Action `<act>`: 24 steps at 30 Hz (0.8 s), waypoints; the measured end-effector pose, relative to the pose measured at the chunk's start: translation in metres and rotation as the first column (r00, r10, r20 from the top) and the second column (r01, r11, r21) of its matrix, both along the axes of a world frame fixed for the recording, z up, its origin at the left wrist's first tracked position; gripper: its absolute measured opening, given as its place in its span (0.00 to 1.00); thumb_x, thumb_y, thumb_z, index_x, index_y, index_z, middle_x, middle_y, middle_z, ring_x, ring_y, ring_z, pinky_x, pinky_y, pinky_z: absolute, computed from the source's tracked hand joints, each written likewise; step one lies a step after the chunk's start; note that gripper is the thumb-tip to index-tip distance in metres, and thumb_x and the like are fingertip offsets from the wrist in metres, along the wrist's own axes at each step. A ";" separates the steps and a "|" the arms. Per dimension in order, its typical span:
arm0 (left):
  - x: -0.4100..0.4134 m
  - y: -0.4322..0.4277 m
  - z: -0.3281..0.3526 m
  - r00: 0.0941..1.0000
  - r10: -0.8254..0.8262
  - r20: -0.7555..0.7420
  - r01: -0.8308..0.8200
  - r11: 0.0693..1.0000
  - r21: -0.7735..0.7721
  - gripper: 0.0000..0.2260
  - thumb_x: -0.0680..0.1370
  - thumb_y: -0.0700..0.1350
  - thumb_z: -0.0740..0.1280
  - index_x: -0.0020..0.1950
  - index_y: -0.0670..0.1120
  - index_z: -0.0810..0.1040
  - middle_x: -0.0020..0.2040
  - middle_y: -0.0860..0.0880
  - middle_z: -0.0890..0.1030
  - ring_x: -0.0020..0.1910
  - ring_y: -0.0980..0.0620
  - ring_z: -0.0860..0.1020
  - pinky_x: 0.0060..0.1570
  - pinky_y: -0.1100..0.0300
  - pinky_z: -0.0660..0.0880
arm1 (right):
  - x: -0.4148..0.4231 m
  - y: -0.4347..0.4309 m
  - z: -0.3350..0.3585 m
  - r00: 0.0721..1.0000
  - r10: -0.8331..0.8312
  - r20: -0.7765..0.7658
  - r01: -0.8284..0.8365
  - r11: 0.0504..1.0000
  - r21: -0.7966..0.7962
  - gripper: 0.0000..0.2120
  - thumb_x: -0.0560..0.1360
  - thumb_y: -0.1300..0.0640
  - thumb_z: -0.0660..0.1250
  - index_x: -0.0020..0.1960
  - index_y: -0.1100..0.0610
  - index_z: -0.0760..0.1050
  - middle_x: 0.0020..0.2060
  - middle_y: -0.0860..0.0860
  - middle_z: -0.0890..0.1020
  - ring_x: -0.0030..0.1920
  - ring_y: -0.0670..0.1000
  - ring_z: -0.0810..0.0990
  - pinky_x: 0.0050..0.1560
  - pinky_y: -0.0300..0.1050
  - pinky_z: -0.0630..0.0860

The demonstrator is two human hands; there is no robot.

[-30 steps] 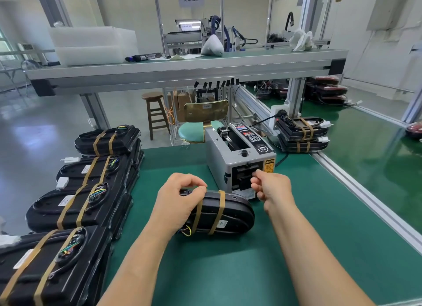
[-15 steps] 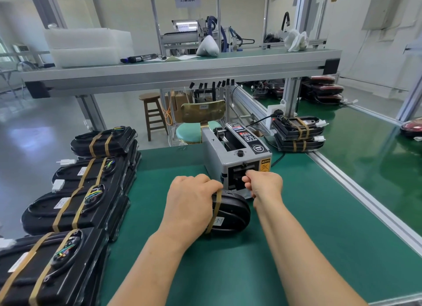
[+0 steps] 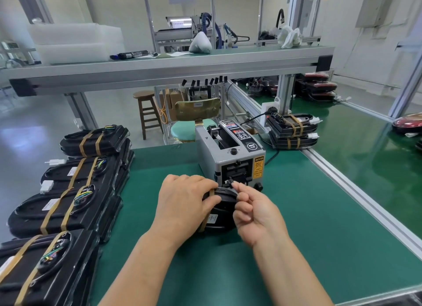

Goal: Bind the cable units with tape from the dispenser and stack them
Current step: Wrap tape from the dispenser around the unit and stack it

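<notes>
A black cable unit lies on the green table just in front of the grey tape dispenser. Brown tape bands wrap it. My left hand rests on top of the unit, its fingers pressing along a tape band and hiding the unit's left half. My right hand hovers over the unit's right end with curled fingers. Its thumb and forefinger pinch a thin tape strip just below the dispenser's outlet; the strip is hardly visible.
Several stacks of bound black units line the table's left edge. Two more bound units sit behind the dispenser at the right. An aluminium rail borders the table's right side. A shelf beam crosses overhead.
My left hand slid from the unit's left end onto its top. My right hand drew back from the dispenser's outlet toward the unit, fingers still pinched.
</notes>
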State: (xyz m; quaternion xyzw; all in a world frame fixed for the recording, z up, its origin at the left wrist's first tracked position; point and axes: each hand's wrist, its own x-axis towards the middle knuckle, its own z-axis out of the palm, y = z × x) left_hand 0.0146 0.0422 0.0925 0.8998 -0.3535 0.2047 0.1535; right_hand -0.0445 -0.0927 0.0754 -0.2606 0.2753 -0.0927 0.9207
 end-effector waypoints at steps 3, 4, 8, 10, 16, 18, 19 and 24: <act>-0.001 -0.001 0.000 1.000 0.011 0.006 -0.011 1.000 -0.003 0.10 0.74 0.57 0.70 0.52 0.56 0.83 0.47 0.57 0.85 0.45 0.49 0.81 0.49 0.52 0.70 | -0.003 0.004 -0.003 1.000 -0.007 0.001 0.007 0.998 0.065 0.04 0.77 0.63 0.66 0.45 0.61 0.78 0.21 0.47 0.69 0.16 0.41 0.61 0.14 0.32 0.55; -0.001 -0.001 0.000 1.000 0.012 0.008 -0.012 1.000 -0.008 0.10 0.74 0.57 0.71 0.52 0.55 0.84 0.47 0.57 0.85 0.45 0.49 0.81 0.48 0.52 0.70 | -0.003 0.006 -0.003 1.000 -0.007 0.000 0.007 0.997 0.074 0.04 0.77 0.63 0.66 0.46 0.61 0.79 0.21 0.47 0.69 0.16 0.41 0.61 0.14 0.32 0.55; -0.001 -0.001 0.000 1.000 0.010 0.014 -0.010 1.000 -0.029 0.11 0.73 0.57 0.68 0.50 0.55 0.84 0.45 0.56 0.85 0.43 0.49 0.82 0.47 0.52 0.71 | -0.004 0.011 -0.005 1.000 -0.008 -0.016 0.009 0.994 0.106 0.03 0.77 0.64 0.66 0.46 0.62 0.79 0.21 0.47 0.69 0.16 0.42 0.60 0.14 0.32 0.55; -0.001 -0.001 -0.001 1.000 0.012 0.003 -0.012 0.999 -0.031 0.10 0.75 0.58 0.69 0.51 0.56 0.84 0.47 0.57 0.85 0.45 0.50 0.81 0.49 0.52 0.69 | -0.005 0.013 -0.005 1.000 -0.013 -0.014 0.015 0.991 0.136 0.03 0.77 0.64 0.66 0.47 0.62 0.79 0.21 0.47 0.69 0.16 0.42 0.60 0.14 0.32 0.55; -0.001 -0.001 0.001 1.000 0.006 -0.012 -0.007 0.999 -0.047 0.09 0.74 0.56 0.71 0.53 0.56 0.83 0.48 0.57 0.85 0.47 0.50 0.81 0.49 0.52 0.69 | -0.006 0.018 -0.004 1.000 -0.028 -0.012 0.030 0.988 0.155 0.05 0.77 0.65 0.65 0.51 0.63 0.79 0.22 0.47 0.70 0.16 0.41 0.61 0.14 0.32 0.56; -0.002 -0.001 0.001 1.000 0.013 -0.017 -0.014 0.999 -0.045 0.10 0.75 0.57 0.71 0.54 0.57 0.83 0.49 0.58 0.85 0.48 0.50 0.81 0.50 0.53 0.68 | -0.006 0.019 -0.004 0.999 -0.027 -0.016 0.029 0.990 0.138 0.06 0.77 0.65 0.66 0.51 0.63 0.80 0.22 0.47 0.70 0.16 0.42 0.61 0.14 0.33 0.56; -0.002 -0.001 0.001 1.000 0.015 -0.019 -0.016 0.999 -0.042 0.11 0.75 0.57 0.70 0.55 0.58 0.83 0.50 0.58 0.84 0.49 0.51 0.81 0.51 0.53 0.68 | -0.006 0.019 -0.005 1.000 -0.026 -0.017 0.028 0.991 0.128 0.06 0.77 0.65 0.65 0.51 0.63 0.80 0.23 0.48 0.70 0.16 0.42 0.61 0.14 0.33 0.56; -0.002 0.000 0.002 0.999 0.007 -0.034 -0.008 0.999 -0.041 0.12 0.75 0.58 0.69 0.58 0.59 0.82 0.51 0.59 0.84 0.52 0.52 0.81 0.53 0.54 0.67 | -0.005 0.020 -0.008 0.999 -0.038 -0.028 0.040 0.997 0.066 0.06 0.76 0.65 0.66 0.52 0.64 0.80 0.23 0.48 0.71 0.17 0.42 0.62 0.15 0.33 0.57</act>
